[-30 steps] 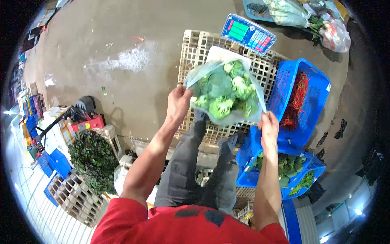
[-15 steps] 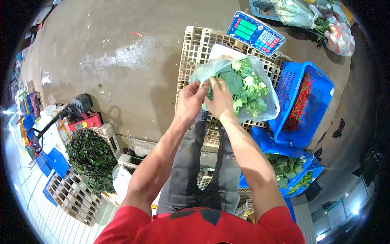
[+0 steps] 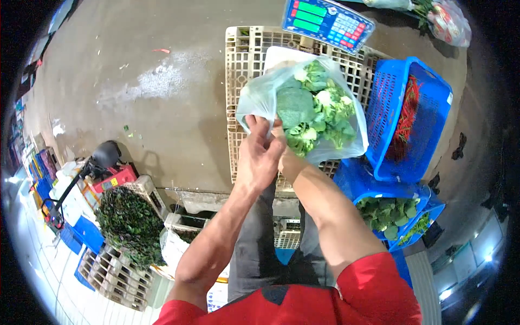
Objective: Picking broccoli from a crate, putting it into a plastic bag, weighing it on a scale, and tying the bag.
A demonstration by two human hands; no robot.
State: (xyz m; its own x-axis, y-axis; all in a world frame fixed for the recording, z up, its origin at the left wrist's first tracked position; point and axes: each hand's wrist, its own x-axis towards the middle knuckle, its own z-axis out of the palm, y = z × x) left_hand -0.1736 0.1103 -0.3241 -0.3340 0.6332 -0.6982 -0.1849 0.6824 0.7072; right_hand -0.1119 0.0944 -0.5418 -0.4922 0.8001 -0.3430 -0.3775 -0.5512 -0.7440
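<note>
Fairly bright — lamps (image 3: 445, 294) glare lower right — edges bent, corners black.

A translucent plastic bag (image 3: 253, 103) sits slumped over a white scale platform (image 3: 281, 56), its mouth gaping and its left side bunched into creases. Inside, green broccoli heads (image 3: 295, 107) crowd together, a broad, domed one at left, others tipped to show pale stems toward the right.
</note>
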